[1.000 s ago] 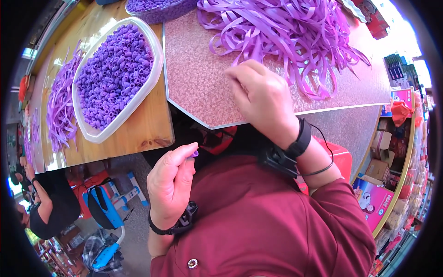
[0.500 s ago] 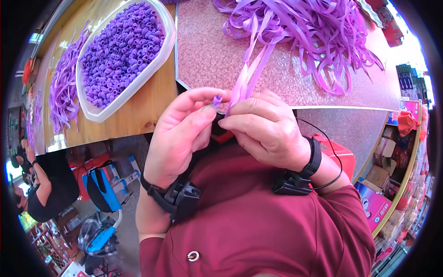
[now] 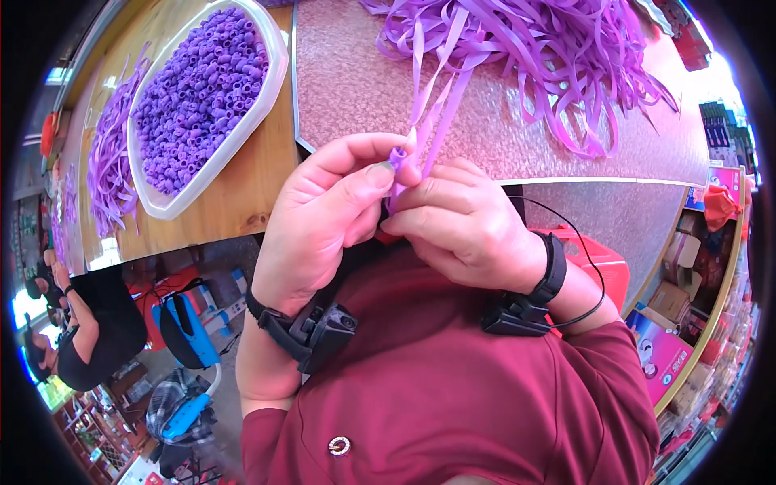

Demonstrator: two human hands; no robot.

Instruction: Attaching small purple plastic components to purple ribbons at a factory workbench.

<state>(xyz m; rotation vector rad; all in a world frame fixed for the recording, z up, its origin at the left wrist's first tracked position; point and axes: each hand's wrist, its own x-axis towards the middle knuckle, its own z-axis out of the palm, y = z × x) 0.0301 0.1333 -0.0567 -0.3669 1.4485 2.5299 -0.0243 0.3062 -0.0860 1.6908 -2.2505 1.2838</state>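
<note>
My left hand [image 3: 319, 222] pinches a small purple plastic bead cap [image 3: 397, 153] between thumb and forefinger, its hollow end facing up. Close against it, my right hand [image 3: 477, 230] is closed on purple ribbons [image 3: 440, 133], whose strands run up to a large tangled ribbon pile [image 3: 558, 69] on the pink tabletop. The fingertips of both hands nearly meet, and ribbon passes between them. Whether the ribbon goes through the cap cannot be made out. Many identical caps [image 3: 198, 105] fill a white plastic tub [image 3: 279, 89] to the left.
The tub stands on a wooden table [image 3: 259, 178], with another ribbon bundle [image 3: 117, 162] beyond it. A pink-speckled tabletop [image 3: 347, 89] lies ahead. At right are a red plastic stool [image 3: 598, 263] and stocked shelves [image 3: 687, 299]. Another person [image 3: 93, 323] sits at far left beside a blue chair [image 3: 186, 331].
My left hand has moved slightly up and right with the cap, now against the ribbons. My right hand still grips the ribbons. The view has shifted a little.
</note>
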